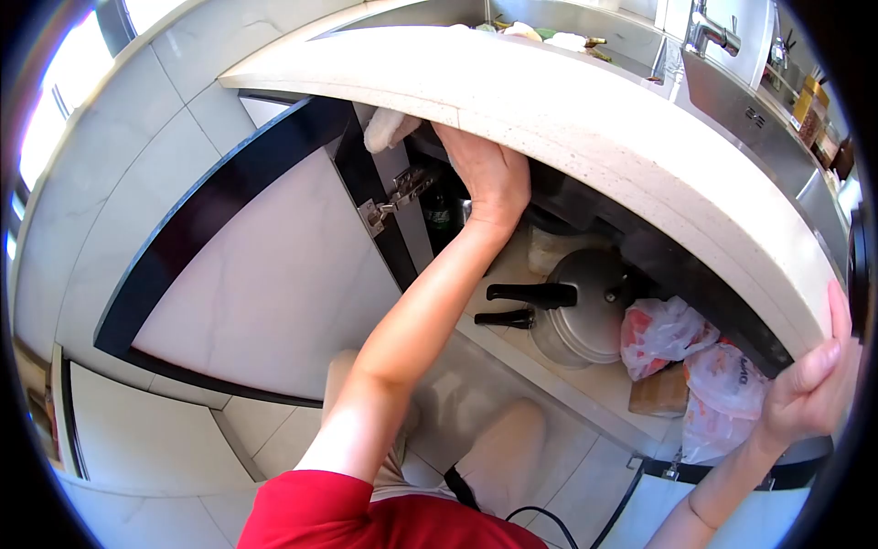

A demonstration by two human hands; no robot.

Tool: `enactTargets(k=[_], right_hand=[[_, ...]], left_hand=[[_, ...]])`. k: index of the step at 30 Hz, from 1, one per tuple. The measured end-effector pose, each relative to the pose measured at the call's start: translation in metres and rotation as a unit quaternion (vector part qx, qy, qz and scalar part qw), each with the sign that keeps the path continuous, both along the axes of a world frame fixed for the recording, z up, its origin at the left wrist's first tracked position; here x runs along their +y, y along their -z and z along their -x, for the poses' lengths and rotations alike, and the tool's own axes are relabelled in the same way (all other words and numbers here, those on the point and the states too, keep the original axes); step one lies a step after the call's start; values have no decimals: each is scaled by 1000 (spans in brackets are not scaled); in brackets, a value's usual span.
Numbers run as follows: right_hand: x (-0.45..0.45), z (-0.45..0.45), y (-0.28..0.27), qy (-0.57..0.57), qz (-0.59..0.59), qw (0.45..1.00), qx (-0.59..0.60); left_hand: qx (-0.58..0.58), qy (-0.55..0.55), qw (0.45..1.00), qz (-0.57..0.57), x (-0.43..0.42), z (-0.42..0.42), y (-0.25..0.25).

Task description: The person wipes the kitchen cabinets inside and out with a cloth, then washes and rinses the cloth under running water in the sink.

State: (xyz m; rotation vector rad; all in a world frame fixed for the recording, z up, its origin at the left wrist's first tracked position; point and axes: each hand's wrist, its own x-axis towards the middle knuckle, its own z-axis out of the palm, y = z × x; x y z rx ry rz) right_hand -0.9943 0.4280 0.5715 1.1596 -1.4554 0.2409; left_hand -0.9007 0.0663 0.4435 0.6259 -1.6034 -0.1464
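Observation:
My left hand (485,174) reaches under the front edge of the pale countertop (512,82), at the top of the open cabinet. Its fingertips are hidden by the counter edge. Just left of it, a white cloth (386,129) hangs near the metal door hinge (395,199). On the right, my right hand (812,384) rests against the counter edge, thumb and a finger on it. Inside the cabinet stand a pressure cooker (585,306) with black handles and white and red plastic bags (668,334).
The open cabinet door (265,265) spreads out at the left, another door (722,512) at the lower right. A steel sink (412,18) and faucet (713,32) are above. A wooden block (658,392) sits by the bags. Bottles (441,215) stand behind the hinge.

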Motion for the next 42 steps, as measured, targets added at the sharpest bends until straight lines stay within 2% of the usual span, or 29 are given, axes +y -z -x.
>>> enactTargets(k=[1,2,5,8,11,14,16,17,19,20,21,23,28,30,31,32,33,35,36,37,39,41,42], right_hand=[[-5,1,-3,-1,-1,1000,-2],[-10,2,-10,-17,6,998,64],[-17,-1,-11,-7,20,992,127],[-18,3,-11,-33,36,989,140],[-21,-7,-10,11,29,993,117],[-20,-8,-9,-19,42,991,125],[-6,-3,-3,-36,4,999,11],[-2,-1,-4,-35,6,999,12],[4,1,-6,25,-24,999,37],[6,0,-4,46,-29,998,36],[8,0,-3,67,-34,996,36],[3,-5,-5,50,-21,998,29],[-6,-12,-4,48,-2,999,25],[-7,-12,-4,45,0,999,28],[-6,-13,-4,47,-2,998,30],[-6,-14,-4,47,-1,999,24],[-5,-14,-4,47,1,999,17],[-3,-12,-3,45,-3,999,17],[-3,-11,-3,41,-4,999,16],[-1,-11,-3,39,-4,999,15],[1,-11,-4,25,-13,1000,-2],[1,-13,-4,16,-12,1000,-17],[2,-14,-4,9,-13,1000,-27]], left_hand=[[-8,-11,1000,0,-6,-3,3],[-15,-22,1000,0,-12,-7,5],[-44,2,999,-22,-31,-19,10],[-5,-63,998,25,-33,-25,19],[78,-59,995,33,-25,-29,16],[92,-36,995,-31,-10,-27,22],[105,-52,991,-60,-3,-27,30],[106,-51,991,-57,0,-27,39],[115,-48,979,-159,9,-23,61],[128,-65,981,-127,17,-16,71],[148,-17,975,-167,26,-13,72],[147,-21,985,-85,44,4,71],[126,79,976,-159,93,10,74],[100,111,981,-120,122,20,84],[85,135,979,-130,135,23,85],[70,219,950,-213,143,26,93],[25,231,958,-166,153,27,94],[-8,187,982,24,168,31,72],[-6,181,982,58,160,32,79],[-7,179,982,58,152,26,70],[-53,91,988,113,126,10,49],[-9,143,986,86,87,3,39],[-37,105,988,107,76,-2,30]])
